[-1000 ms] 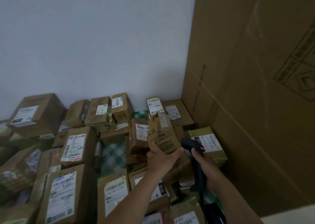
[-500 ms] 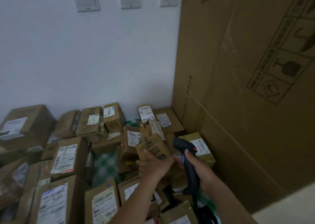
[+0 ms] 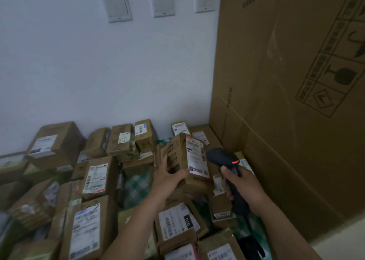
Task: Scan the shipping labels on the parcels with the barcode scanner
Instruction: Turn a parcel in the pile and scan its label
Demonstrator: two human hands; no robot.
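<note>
Here, a person's left hand point(image 3: 169, 177) grips a small cardboard parcel point(image 3: 184, 157) and holds it tilted above a heap of labelled parcels point(image 3: 94, 180), its white shipping label point(image 3: 197, 157) turned toward the right. The right hand point(image 3: 244, 186) is closed around the handle of a black barcode scanner point(image 3: 224, 158), whose head, showing a small red light, sits just beside the label. A green checked cloth point(image 3: 136, 186) shows between boxes; a tall cardboard carton point(image 3: 286, 101) stands at right against the white wall point(image 3: 98, 71).
</note>
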